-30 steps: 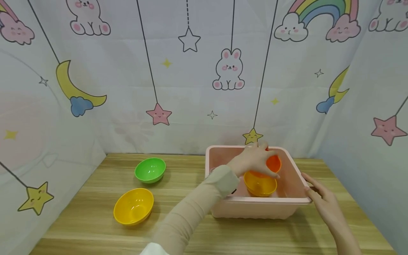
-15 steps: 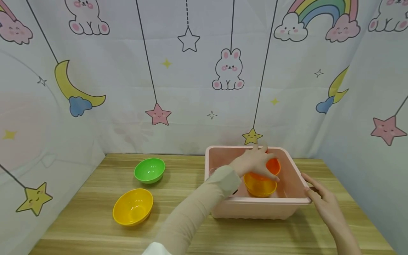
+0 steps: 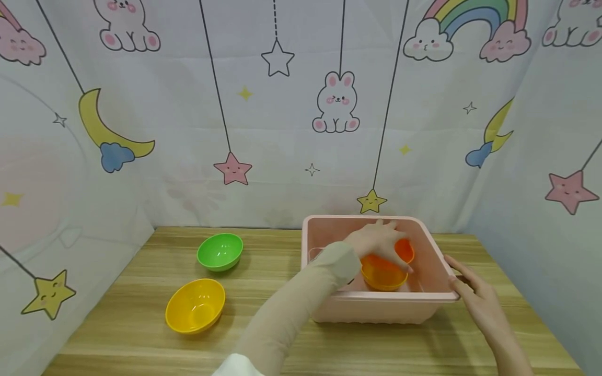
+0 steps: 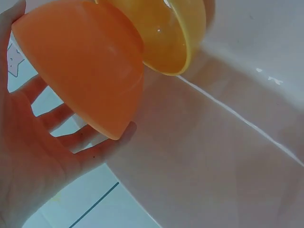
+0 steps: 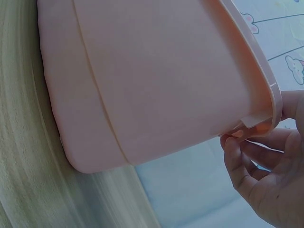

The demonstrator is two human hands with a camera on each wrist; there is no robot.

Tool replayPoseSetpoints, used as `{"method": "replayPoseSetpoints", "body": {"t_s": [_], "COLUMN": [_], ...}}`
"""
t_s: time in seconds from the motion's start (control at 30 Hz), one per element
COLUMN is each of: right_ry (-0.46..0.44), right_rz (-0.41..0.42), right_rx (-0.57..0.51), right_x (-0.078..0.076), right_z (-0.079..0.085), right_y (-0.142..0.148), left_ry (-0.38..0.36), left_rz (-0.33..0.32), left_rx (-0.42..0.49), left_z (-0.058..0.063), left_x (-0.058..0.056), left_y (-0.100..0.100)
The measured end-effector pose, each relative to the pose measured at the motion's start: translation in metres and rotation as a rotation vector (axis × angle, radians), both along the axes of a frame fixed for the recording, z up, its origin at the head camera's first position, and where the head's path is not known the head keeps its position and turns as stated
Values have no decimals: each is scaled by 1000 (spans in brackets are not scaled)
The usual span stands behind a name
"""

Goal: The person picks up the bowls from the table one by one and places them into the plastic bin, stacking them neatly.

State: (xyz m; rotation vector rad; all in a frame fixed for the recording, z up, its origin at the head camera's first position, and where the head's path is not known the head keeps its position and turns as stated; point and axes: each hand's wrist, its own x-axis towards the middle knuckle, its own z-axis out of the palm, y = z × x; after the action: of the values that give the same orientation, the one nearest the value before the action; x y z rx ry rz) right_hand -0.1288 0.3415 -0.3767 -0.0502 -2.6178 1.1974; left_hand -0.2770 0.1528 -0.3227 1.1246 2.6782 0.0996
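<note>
Inside the pink plastic basin (image 3: 376, 309), my left hand (image 3: 380, 242) holds an orange bowl (image 4: 90, 61) by its rim. The thumb and fingers are spread across the bowl's mouth, its rounded outside facing away from the palm. Right under the orange bowl is a yellow bowl (image 3: 384, 281), which it partly covers in the head view. My right hand (image 3: 477, 288) grips the right end of the basin, fingers and thumb around its rim (image 5: 270, 107).
To the left on the wooden table (image 3: 263, 271) stand a green bowl (image 3: 220, 252) and, nearer, another yellow bowl (image 3: 195, 307). Something clear with a dark mark lies in the basin's left part, mostly behind my left sleeve (image 3: 291, 308). A printed cloth (image 3: 263, 130) walls the table.
My left hand has lowered slightly with the orange bowl, closer into the yellow bowl in the basin. The right hand keeps its grip on the rim.
</note>
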Motion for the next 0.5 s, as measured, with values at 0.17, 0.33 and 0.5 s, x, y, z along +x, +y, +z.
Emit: {"method": "replayPoseSetpoints", "body": {"t_s": [0.17, 0.33, 0.5], "right_ry": [-6, -15, 15], "right_rz": [9, 16, 25], "right_rx": [4, 10, 4], "right_x": [2, 3, 2], "right_z": [2, 3, 2], "right_y": [-1, -1, -1], "left_ry": [-45, -73, -73], "left_rz": [-12, -31, -54], "left_rx": [-24, -25, -40], "left_z": [-4, -7, -7], "left_x": [-2, -4, -5], "left_y": [0, 0, -2]}}
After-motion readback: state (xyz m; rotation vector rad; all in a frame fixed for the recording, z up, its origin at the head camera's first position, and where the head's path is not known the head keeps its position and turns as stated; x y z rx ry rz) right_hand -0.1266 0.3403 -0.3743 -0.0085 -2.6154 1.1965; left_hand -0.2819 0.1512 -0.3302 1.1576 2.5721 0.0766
